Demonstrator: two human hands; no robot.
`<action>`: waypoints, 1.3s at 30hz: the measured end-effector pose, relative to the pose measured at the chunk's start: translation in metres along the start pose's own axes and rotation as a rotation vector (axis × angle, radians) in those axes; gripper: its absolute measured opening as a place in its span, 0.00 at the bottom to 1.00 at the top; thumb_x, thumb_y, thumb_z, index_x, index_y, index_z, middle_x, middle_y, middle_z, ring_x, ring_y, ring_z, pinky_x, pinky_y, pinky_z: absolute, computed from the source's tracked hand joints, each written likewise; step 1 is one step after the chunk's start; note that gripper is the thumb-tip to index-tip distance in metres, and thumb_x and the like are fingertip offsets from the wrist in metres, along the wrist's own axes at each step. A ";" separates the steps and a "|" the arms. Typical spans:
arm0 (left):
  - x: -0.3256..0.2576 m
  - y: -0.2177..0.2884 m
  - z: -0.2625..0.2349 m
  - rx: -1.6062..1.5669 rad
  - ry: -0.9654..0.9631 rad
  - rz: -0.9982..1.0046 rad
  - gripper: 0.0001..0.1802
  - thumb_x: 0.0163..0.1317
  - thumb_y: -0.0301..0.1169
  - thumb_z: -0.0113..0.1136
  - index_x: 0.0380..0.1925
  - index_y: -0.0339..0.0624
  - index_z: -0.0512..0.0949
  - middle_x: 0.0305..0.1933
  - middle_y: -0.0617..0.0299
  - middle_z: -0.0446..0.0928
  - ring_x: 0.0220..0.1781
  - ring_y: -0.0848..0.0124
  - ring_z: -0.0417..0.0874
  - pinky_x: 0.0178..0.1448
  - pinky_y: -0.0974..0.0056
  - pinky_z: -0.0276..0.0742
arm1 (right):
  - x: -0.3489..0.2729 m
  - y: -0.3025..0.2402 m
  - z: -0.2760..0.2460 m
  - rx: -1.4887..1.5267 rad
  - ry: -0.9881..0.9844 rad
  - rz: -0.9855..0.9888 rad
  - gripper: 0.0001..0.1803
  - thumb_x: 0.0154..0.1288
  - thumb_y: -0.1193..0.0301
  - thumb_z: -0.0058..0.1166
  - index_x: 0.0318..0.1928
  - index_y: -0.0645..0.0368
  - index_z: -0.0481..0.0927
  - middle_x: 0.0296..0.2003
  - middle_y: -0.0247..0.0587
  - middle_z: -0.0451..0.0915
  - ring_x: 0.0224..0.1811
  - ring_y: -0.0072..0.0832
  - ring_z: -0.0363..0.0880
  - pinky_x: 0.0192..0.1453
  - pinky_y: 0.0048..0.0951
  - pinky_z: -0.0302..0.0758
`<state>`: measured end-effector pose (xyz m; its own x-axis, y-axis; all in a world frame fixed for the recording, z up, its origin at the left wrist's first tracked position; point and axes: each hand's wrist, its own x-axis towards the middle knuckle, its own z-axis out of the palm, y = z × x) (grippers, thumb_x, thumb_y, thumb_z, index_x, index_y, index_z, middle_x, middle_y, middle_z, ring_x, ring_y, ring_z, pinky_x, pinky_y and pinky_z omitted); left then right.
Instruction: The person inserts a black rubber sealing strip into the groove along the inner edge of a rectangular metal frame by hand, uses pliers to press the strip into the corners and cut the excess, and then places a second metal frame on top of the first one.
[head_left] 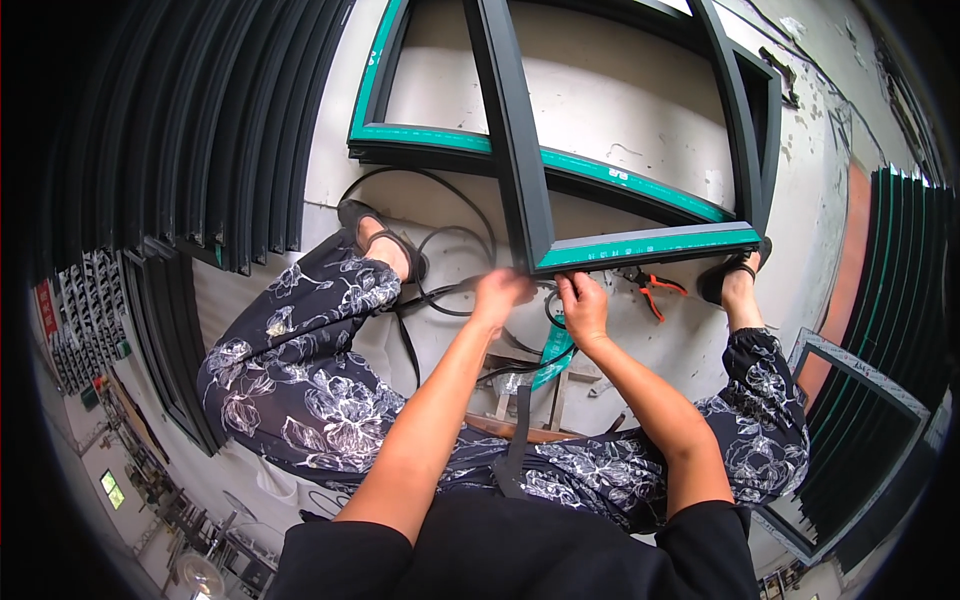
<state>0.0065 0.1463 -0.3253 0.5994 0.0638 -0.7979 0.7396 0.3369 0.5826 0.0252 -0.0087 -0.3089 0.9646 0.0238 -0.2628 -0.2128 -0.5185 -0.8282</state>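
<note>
My left hand (pixel 503 297) is smeared by motion, just below the near corner of a dark window frame (pixel 516 180) with green film on its faces. Its fingers do not show clearly. A little to the right, my right hand (pixel 584 306) is closed, fingertips against the underside of the same frame's near rail. What it pinches is hidden. Long black rubber strip (pixel 480 215) coils over the floor and passes under both hands. Below my right hand hangs a piece of green film (pixel 553 352). Cutting pliers with orange handles (pixel 655 292) lie to the right.
Another green-filmed frame (pixel 420 138) lies beneath the first. Many dark profiles (pixel 190 120) stand stacked at left, with more green-edged ones (pixel 875 300) at right. A pale-edged frame (pixel 860 365) leans there. My feet (pixel 385 245) flank the work; a wooden stool (pixel 520 430) is under me.
</note>
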 end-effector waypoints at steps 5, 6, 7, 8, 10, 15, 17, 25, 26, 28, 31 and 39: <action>-0.002 0.002 0.004 -0.004 0.009 -0.027 0.06 0.57 0.25 0.53 0.32 0.34 0.76 0.31 0.58 0.78 0.32 0.71 0.80 0.39 0.68 0.76 | 0.000 -0.002 0.001 -0.024 0.049 -0.051 0.06 0.59 0.69 0.53 0.29 0.58 0.76 0.22 0.47 0.74 0.25 0.44 0.73 0.28 0.39 0.68; 0.000 -0.002 0.006 -0.029 0.047 -0.028 0.06 0.57 0.25 0.52 0.32 0.34 0.76 0.30 0.59 0.78 0.31 0.71 0.80 0.38 0.68 0.76 | 0.000 -0.001 0.002 -0.025 0.042 -0.045 0.07 0.58 0.69 0.53 0.29 0.59 0.76 0.22 0.47 0.74 0.25 0.44 0.73 0.28 0.38 0.68; 0.001 -0.005 0.006 -0.054 0.085 -0.029 0.05 0.57 0.25 0.52 0.31 0.34 0.76 0.29 0.59 0.78 0.30 0.71 0.80 0.37 0.68 0.76 | 0.000 0.000 0.002 -0.025 0.035 -0.038 0.07 0.58 0.68 0.53 0.29 0.59 0.76 0.22 0.47 0.75 0.24 0.44 0.73 0.28 0.38 0.69; 0.002 -0.007 0.006 -0.053 0.083 -0.030 0.05 0.57 0.25 0.52 0.31 0.34 0.76 0.29 0.59 0.78 0.30 0.71 0.80 0.37 0.68 0.76 | 0.000 0.003 0.003 -0.025 0.037 -0.036 0.07 0.58 0.68 0.53 0.29 0.59 0.76 0.22 0.47 0.75 0.24 0.44 0.73 0.28 0.38 0.69; 0.003 -0.010 0.007 -0.168 0.096 -0.092 0.05 0.58 0.25 0.52 0.31 0.35 0.75 0.29 0.60 0.77 0.30 0.70 0.79 0.37 0.68 0.76 | 0.002 0.007 0.002 -0.022 0.005 0.005 0.07 0.59 0.69 0.54 0.31 0.60 0.77 0.21 0.44 0.76 0.21 0.36 0.73 0.27 0.31 0.68; 0.001 -0.013 0.006 -0.284 0.017 -0.128 0.07 0.61 0.29 0.54 0.35 0.37 0.73 0.34 0.58 0.78 0.36 0.69 0.79 0.42 0.67 0.76 | 0.001 0.000 0.002 0.081 -0.007 0.084 0.07 0.60 0.70 0.54 0.32 0.62 0.78 0.20 0.41 0.76 0.20 0.28 0.73 0.26 0.28 0.68; 0.000 -0.011 0.008 -0.316 0.015 -0.118 0.07 0.61 0.29 0.54 0.35 0.37 0.73 0.34 0.58 0.78 0.37 0.69 0.79 0.42 0.67 0.76 | 0.000 -0.003 0.004 0.161 0.002 0.119 0.07 0.60 0.70 0.53 0.32 0.62 0.78 0.20 0.40 0.76 0.21 0.25 0.73 0.26 0.27 0.68; 0.004 -0.007 0.013 -0.163 0.045 -0.130 0.06 0.60 0.29 0.55 0.34 0.38 0.74 0.34 0.59 0.78 0.36 0.69 0.79 0.42 0.66 0.77 | 0.003 0.011 -0.001 0.125 -0.035 0.098 0.08 0.59 0.69 0.54 0.33 0.62 0.78 0.20 0.38 0.76 0.22 0.25 0.73 0.28 0.26 0.69; 0.004 -0.005 0.011 -0.153 0.045 -0.133 0.06 0.60 0.28 0.55 0.34 0.38 0.74 0.34 0.59 0.78 0.36 0.69 0.79 0.42 0.66 0.77 | 0.005 0.014 -0.005 0.172 -0.078 0.109 0.09 0.57 0.68 0.55 0.32 0.61 0.78 0.20 0.40 0.76 0.22 0.30 0.75 0.29 0.29 0.70; 0.004 0.004 -0.001 -0.120 0.077 -0.148 0.05 0.59 0.27 0.55 0.33 0.38 0.73 0.33 0.60 0.78 0.35 0.69 0.79 0.42 0.66 0.76 | 0.013 0.007 -0.030 0.142 -0.228 0.146 0.10 0.56 0.67 0.57 0.32 0.62 0.78 0.20 0.39 0.76 0.23 0.28 0.75 0.30 0.28 0.71; 0.010 0.017 -0.027 -0.146 0.129 -0.143 0.05 0.59 0.27 0.55 0.34 0.39 0.73 0.33 0.60 0.78 0.36 0.68 0.79 0.42 0.66 0.76 | 0.032 0.022 -0.078 0.112 -0.420 0.142 0.12 0.54 0.66 0.59 0.31 0.62 0.79 0.21 0.38 0.77 0.24 0.22 0.74 0.31 0.26 0.71; 0.016 0.041 -0.054 -0.139 0.157 -0.173 0.06 0.58 0.28 0.57 0.35 0.42 0.73 0.33 0.62 0.78 0.35 0.70 0.79 0.39 0.66 0.76 | 0.044 0.020 -0.115 -0.146 -0.286 0.101 0.12 0.54 0.66 0.57 0.32 0.64 0.80 0.28 0.49 0.79 0.32 0.40 0.78 0.39 0.33 0.73</action>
<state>0.0294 0.2114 -0.3224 0.4050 0.1348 -0.9043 0.7717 0.4802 0.4171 0.0812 -0.1164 -0.2795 0.8526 0.1939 -0.4852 -0.2609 -0.6466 -0.7169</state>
